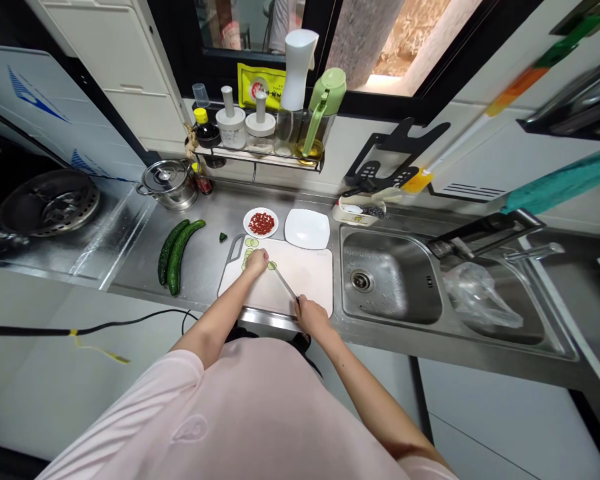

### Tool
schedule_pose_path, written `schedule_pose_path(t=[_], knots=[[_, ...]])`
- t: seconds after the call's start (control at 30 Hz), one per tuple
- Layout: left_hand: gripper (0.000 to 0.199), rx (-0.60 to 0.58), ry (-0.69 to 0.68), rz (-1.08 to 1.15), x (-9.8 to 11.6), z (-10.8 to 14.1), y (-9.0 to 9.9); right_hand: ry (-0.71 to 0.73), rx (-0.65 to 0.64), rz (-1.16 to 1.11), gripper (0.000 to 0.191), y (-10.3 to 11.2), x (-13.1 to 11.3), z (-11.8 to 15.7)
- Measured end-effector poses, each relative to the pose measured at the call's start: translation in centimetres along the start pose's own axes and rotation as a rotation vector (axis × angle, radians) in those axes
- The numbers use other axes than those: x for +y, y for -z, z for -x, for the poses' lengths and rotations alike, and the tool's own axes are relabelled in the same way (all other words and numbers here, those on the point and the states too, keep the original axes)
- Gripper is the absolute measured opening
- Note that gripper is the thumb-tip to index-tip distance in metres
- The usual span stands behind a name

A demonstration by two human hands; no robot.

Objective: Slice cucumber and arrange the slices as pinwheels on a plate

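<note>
My right hand [311, 315] is closed round the handle of a knife [286, 283], whose blade points up and left over the white cutting board [305, 273]. At the blade's tip lies a round green cucumber slice [272, 265]. My left hand [257, 262] is beside that slice on the board, fingers bent together; what they hold, if anything, is too small to make out. More cucumber slices [251, 243] lie at the board's upper left, partly behind my left hand. Two whole cucumbers [181, 257] rest on the steel counter at the left.
Behind the board stand a plate of chopped red pieces [261, 223] and a white plate [307, 229]. A cucumber end [223, 237] lies left of them. A steel pot [169, 185] is at the back left, a sink [390, 277] at the right, a bottle rack [260, 155] above.
</note>
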State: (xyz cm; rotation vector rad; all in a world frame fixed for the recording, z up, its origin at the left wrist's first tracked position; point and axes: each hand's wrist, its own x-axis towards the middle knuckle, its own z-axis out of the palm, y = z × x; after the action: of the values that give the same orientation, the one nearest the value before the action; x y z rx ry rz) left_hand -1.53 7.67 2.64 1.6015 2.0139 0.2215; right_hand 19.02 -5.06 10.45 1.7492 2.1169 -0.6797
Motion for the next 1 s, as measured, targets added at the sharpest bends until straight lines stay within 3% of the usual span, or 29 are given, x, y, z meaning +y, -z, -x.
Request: schedule_pose_path(t=[0.73, 1.0], knots=[[0.009, -0.011, 0.015, 0.021, -0.1, -0.3, -0.1, 0.023, -0.021, 0.015, 0.032, 1.5, 0.1, -0.3], [0.009, -0.021, 0.018, 0.014, 0.0, -0.2, 0.0, 0.002, -0.051, 0.028, 0.033, 1.3, 1.1, 1.0]])
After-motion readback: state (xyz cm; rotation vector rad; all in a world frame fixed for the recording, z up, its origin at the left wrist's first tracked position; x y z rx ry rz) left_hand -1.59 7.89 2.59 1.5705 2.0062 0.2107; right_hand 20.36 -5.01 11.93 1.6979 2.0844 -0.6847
